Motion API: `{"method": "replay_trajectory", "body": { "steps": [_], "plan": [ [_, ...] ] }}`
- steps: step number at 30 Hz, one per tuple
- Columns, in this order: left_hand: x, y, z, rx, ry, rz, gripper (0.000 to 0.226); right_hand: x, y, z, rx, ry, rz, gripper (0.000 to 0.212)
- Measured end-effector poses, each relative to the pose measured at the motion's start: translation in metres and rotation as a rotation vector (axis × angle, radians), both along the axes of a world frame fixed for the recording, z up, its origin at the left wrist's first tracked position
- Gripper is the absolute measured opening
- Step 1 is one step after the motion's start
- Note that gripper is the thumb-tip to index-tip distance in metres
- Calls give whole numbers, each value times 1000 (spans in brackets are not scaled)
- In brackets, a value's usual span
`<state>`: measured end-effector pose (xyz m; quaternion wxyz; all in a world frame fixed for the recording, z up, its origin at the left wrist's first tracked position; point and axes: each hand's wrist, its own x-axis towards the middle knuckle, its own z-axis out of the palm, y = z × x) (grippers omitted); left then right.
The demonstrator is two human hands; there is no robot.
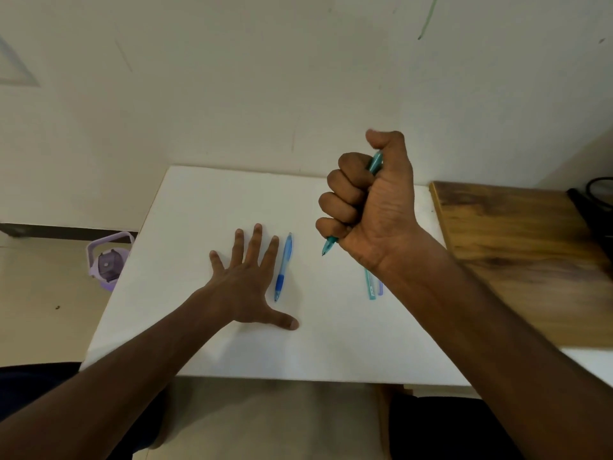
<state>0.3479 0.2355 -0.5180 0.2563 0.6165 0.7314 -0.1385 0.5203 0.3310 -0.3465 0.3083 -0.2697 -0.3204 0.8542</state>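
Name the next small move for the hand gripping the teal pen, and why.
Probably lower the right hand and lay the teal pen on the table near the blue pen: the fist grips it above the table, and the left hand rests flat.

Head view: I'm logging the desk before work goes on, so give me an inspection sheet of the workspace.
Surface: white table, against the wall.
Job's things: teal pen, tip down, gripped by the right hand; blue pen lying beside the left hand.
Clutter: teal stick and purple piece on the table, partly hidden by the right wrist.
Hands: left hand flat, fingers spread on the table; right hand raised.
Cables: dark loop at the far right edge, perhaps a cable; cannot tell.
Surroundings: wooden top at right; purple bottle on the floor at left.
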Motion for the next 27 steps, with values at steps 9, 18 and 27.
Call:
{"method": "replay_trajectory", "body": {
  "steps": [9,18,27],
  "plan": [
    [1,0,-3,19,7,0,166,3,-3,4,33,48,33,56],
    [3,0,1,2,17,3,166,5,-7,6,94,39,48,59],
    [6,-1,9,-9,20,2,165,4,-11,8,113,77,86,65]
  ]
}}
